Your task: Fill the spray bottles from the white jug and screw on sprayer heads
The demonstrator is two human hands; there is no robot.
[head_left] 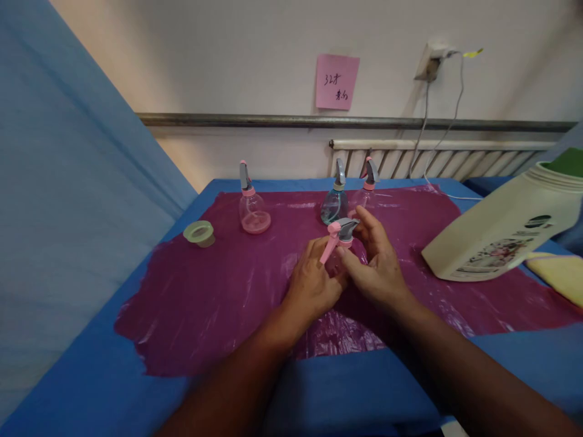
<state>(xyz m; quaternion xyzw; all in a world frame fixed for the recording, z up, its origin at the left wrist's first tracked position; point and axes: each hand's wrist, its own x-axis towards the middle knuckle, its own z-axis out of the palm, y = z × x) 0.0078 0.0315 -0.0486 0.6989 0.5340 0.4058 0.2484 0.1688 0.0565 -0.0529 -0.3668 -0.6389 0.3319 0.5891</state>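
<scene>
four small spray bottles on the table, one in hand. held spray bottle (340, 238) sits mid-table on the magenta plastic sheet (204, 303), just in front of the blue-tinted bottle (334, 205). left hand (312, 285) is curled shut around its clear body, which is mostly hidden. right hand (376, 267) is closed on the neck and head from the other side, fingers bent over the top. long axis roughly upright, slight tilt. grey part of the head points right, pink lever slopes down-left toward the left hand.

materials: bottles are clear rounded plastic, bulb-shaped, with grey/pink trigger heads. pink-liquid bottle (253, 212) stands far left, upright. third bottle (370, 176) stands behind the right hand, body partly hidden. sheet is thin, glossy and wrinkled, over a matte blue cloth (113, 388). pale green ring cap (199, 233) lies near the sheet's left edge. big white jug (505, 233) lies tilted at right, green top, smooth hard plastic. yellow cloth (558, 276) just beside it.
</scene>
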